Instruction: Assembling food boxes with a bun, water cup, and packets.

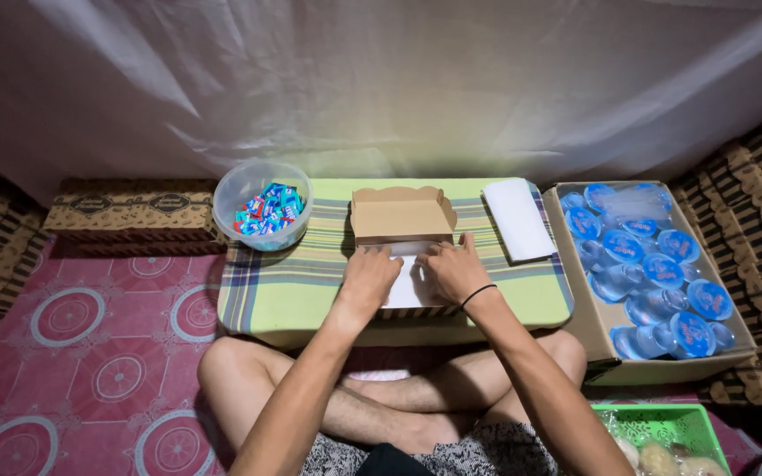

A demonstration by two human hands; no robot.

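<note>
You sit cross-legged, bare knees spread just under the near edge of the desk. Both forearms reach forward and converge toward its middle. Your left hand (pixel 369 275) lies palm down, fingers curled slightly forward and together. Your right hand (pixel 455 270) lies just beside it, palm down too, fingers spread and pressing flat, with a thin black band round that wrist. The hands nearly touch.

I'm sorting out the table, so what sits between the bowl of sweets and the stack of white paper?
In the head view, the open cardboard box stands between the bowl and the white paper stack, with both hands at its front.
</note>
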